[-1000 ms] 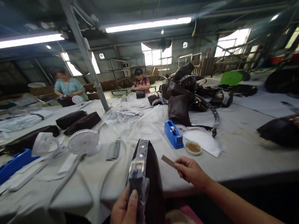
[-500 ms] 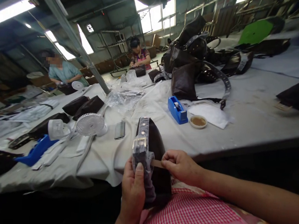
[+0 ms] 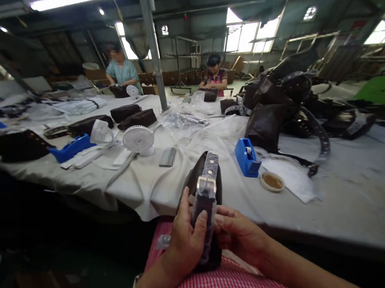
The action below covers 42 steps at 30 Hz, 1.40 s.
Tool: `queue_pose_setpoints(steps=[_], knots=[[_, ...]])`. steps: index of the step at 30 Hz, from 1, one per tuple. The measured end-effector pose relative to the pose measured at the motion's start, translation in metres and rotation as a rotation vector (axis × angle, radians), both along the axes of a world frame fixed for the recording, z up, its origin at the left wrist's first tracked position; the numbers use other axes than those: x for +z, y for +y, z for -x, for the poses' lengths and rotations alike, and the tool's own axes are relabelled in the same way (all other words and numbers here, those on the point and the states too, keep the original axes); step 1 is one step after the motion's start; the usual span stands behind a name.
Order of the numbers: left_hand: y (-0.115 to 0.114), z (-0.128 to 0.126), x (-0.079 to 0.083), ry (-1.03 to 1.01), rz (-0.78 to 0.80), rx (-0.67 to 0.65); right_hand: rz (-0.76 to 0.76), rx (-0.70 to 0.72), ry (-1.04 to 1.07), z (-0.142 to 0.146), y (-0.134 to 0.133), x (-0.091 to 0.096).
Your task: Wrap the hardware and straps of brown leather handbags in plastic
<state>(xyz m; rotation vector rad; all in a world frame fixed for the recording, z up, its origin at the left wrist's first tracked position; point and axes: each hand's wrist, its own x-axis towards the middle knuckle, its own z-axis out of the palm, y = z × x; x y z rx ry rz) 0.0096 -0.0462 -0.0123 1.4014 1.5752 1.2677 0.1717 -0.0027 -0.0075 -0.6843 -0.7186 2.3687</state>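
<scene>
Left hand (image 3: 186,243): wrapped round the near end of a dark bag's studded strap (image 3: 207,192), fingers closed on it and the thumb pressed flat along its front.
Right hand (image 3: 239,236): at the right side of the same strap, fingers curled in against it and touching the left hand's thumb; what, if anything, they pinch is hidden.
Dark bag (image 3: 195,181): upright on the person's lap, over the red-checked cloth (image 3: 236,285), leaning against the near edge of the table (image 3: 339,200).
Strap: runs down the front of the bag, with a square metal buckle just above the left thumb and clear film round its lower part.
Blue tape dispenser (image 3: 246,157): on the table beyond the bag, to its right.
Small dish (image 3: 271,181): holds something brown, just right of the dispenser.
White fan (image 3: 138,139): lying on the table, left of the bag.
Pile of dark bags (image 3: 279,110): farther back, on the right.
Other people: two sit working at the far side of the table.
</scene>
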Motion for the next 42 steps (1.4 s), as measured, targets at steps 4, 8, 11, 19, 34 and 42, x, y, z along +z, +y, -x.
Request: queue_pose_setpoints(steps=[4,8,11,19,34,42], knots=[[-0.002,-0.001,0.003,-0.04,-0.009,-0.003,0.054,-0.148,-0.169,0.011,-0.004,-0.005],[-0.007,0.001,0.005,-0.047,0.05,-0.002,0.085,-0.231,-0.111,0.017,-0.011,-0.007],[-0.008,0.003,0.008,-0.088,0.105,-0.013,0.089,-0.227,-0.103,0.019,-0.013,-0.005],[-0.005,0.009,0.012,-0.21,0.112,-0.09,-0.088,-0.061,-0.221,0.003,0.003,-0.01],[-0.003,0.003,0.024,-0.012,0.099,-0.144,-2.041,-0.027,-0.648,-0.025,0.028,0.062],[-0.01,0.001,0.025,0.214,-0.055,-0.211,-2.029,0.503,-0.697,0.011,0.055,0.096]])
